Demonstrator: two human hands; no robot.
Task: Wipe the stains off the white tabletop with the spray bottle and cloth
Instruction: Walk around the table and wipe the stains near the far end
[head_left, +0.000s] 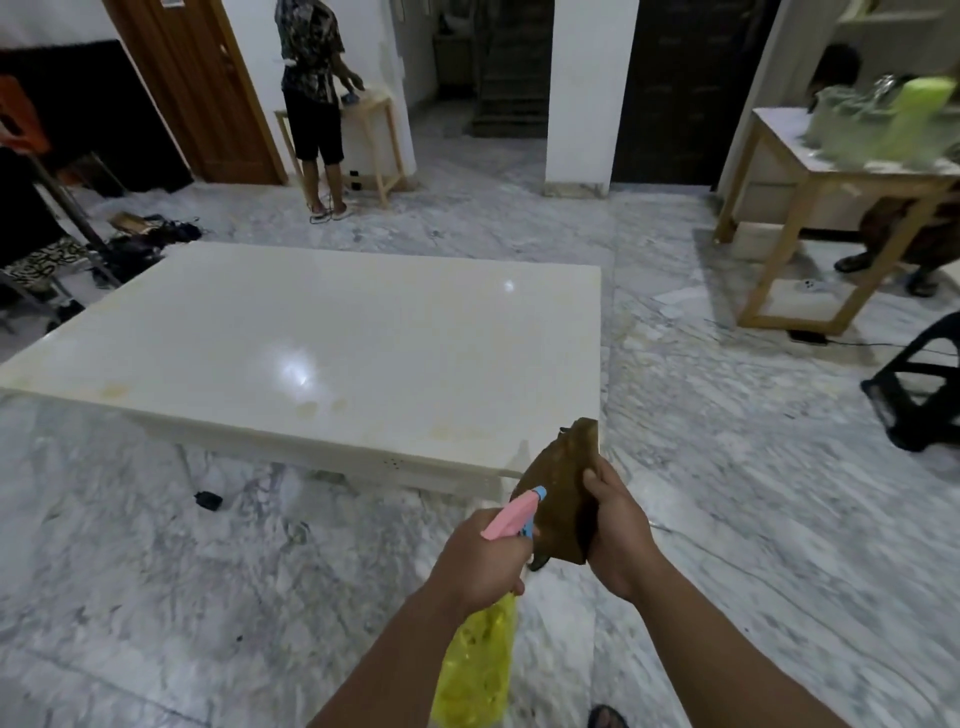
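Observation:
A low white tabletop (332, 332) stands ahead of me, with yellowish stains along its near edge and left corner. My left hand (478, 558) grips the neck of a spray bottle (475, 670) with a yellow body and a pink and blue head, its nozzle pointing at the table. My right hand (618, 535) holds a brown cloth (563, 493) upright beside the bottle, just off the table's near right corner. Both hands are over the floor, short of the table.
Marble floor surrounds the table. A person (314, 98) stands at a small wooden table at the back. A wooden table (810, 176) with green items is at right, a black plastic chair (919, 395) beside it. Clutter lies at far left.

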